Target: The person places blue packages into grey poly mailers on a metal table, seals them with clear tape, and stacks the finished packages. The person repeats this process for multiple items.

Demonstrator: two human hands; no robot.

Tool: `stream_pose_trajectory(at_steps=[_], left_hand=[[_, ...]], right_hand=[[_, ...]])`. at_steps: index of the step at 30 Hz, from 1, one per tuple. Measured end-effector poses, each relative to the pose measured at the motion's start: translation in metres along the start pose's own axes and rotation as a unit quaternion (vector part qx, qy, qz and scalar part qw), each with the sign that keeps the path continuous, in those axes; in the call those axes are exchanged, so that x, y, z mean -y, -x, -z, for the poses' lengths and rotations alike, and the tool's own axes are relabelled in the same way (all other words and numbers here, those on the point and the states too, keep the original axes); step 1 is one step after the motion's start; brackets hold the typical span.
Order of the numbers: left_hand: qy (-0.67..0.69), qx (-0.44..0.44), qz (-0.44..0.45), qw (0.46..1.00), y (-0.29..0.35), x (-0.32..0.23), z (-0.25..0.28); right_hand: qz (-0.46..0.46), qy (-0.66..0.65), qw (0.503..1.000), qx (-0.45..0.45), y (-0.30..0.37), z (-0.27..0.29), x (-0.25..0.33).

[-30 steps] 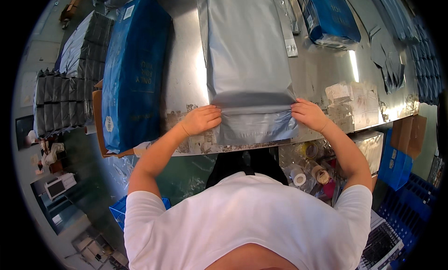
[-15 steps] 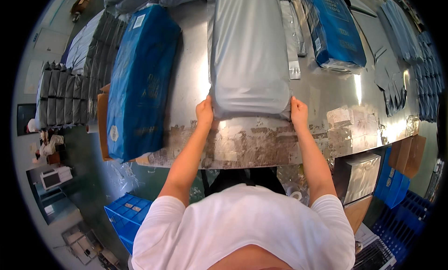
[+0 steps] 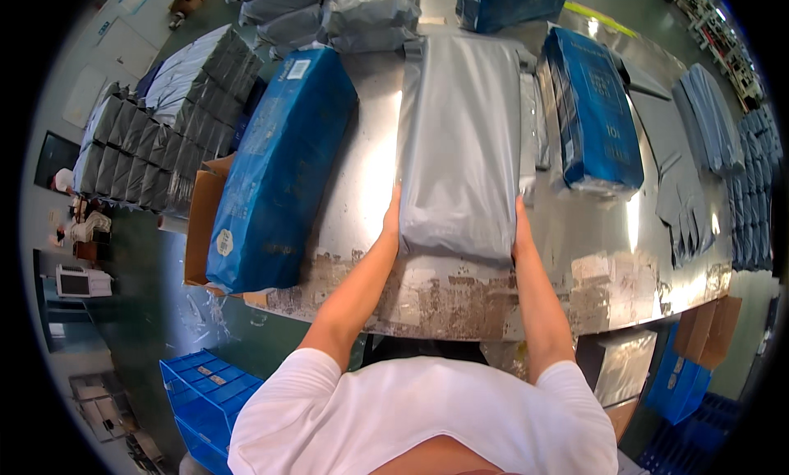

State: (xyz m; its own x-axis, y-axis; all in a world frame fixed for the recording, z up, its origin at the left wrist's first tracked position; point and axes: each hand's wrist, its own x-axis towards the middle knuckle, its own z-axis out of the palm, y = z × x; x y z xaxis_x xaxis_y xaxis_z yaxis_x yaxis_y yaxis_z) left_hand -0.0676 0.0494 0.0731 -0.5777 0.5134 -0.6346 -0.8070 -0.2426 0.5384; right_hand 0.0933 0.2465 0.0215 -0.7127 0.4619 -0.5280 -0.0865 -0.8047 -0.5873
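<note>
Long grey plastic mailer package (image 3: 460, 142), flat at frame centre on a worn, shiny metal table (image 3: 460, 298), reaching toward the upper middle. Left hand (image 3: 392, 220) pressed flat against its lower left edge, right hand (image 3: 520, 228) flat against the lower right edge; fingers extended, grip cannot be told. Left of centre, a big blue plastic-wrapped bundle (image 3: 279, 167). Right of centre, a smaller blue wrapped pack (image 3: 593, 113). Far right, flat grey empty mailer bags (image 3: 699, 154). Lower left, a blue plastic crate (image 3: 205, 397).

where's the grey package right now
In the head view the grey package lies in the middle of the metal table, between two blue packs, with the left hand and right hand at its near corners.
</note>
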Motion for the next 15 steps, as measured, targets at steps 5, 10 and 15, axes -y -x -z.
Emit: stream_pose_trajectory(at_steps=[5, 10, 15], left_hand=[[-0.242, 0.125, -0.092, 0.958, 0.064, -0.051, -0.012], [-0.275, 0.193, -0.243, 0.910, 0.096, -0.128, -0.056], [-0.208, 0.230, -0.342, 0.887, 0.021, -0.241, -0.092]], right_hand=[[-0.060, 0.074, 0.994, 0.048, 0.066, -0.033, 0.024], [0.065, 0.016, 0.991, 0.117, 0.066, -0.096, 0.047], [0.159, 0.091, 0.968, 0.173, -0.024, -0.221, 0.132]])
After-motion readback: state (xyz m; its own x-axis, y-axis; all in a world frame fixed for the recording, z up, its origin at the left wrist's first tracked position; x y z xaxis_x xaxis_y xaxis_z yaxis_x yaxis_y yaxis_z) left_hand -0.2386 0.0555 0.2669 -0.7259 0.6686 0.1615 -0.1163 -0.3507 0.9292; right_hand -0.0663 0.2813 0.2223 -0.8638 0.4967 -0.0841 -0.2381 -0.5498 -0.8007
